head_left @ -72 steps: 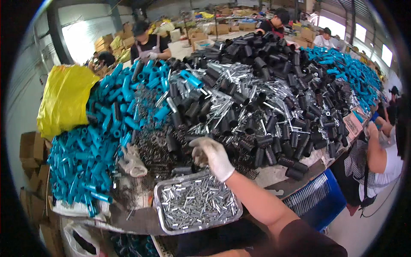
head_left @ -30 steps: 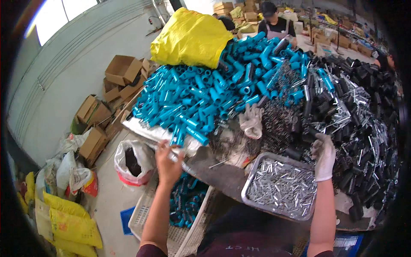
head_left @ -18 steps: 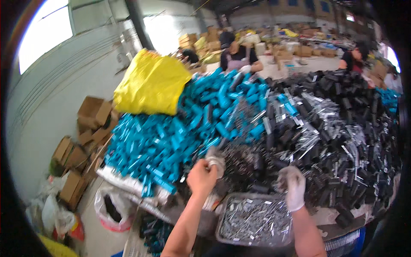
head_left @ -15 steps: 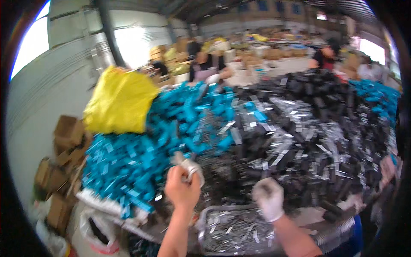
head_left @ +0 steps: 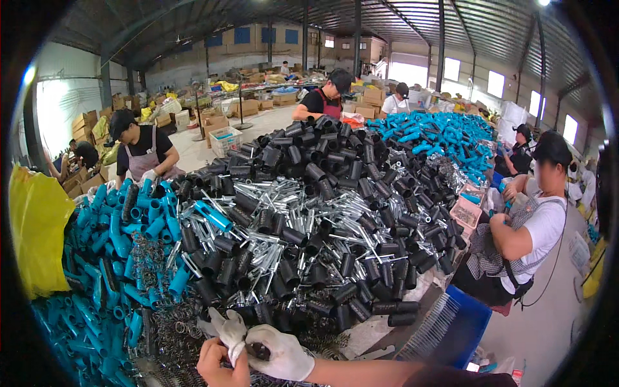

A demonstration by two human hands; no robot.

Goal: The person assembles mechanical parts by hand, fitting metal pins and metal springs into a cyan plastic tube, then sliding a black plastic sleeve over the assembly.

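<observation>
At the pile's near edge, low in the view, my two hands meet. My left hand (head_left: 218, 365) is bare at the back and wrist, its fingers closed on a crumpled white glove (head_left: 227, 330) whose loose fingers stick out toward the pile. Whether part of that glove is pulled over my fingertips I cannot tell. My right hand (head_left: 287, 355) wears a white glove; its fingers curl against the left-hand glove, pinching by its edge, with a dark hollow between thumb and fingers. Around them lie small dark metal springs (head_left: 177, 335) and black ribbed tubes (head_left: 303, 271).
Teal plastic pieces (head_left: 90, 329) heap at left, under a yellow sack (head_left: 39, 232); silver rods (head_left: 303, 213) mix with the black tubes. A blue crate (head_left: 461, 329) stands at right near a co-worker (head_left: 535, 226). Another person (head_left: 145, 151) works across the pile.
The view has swung to the right. My hands, apart before, have come together, my right hand now touching the white glove at my left hand.
</observation>
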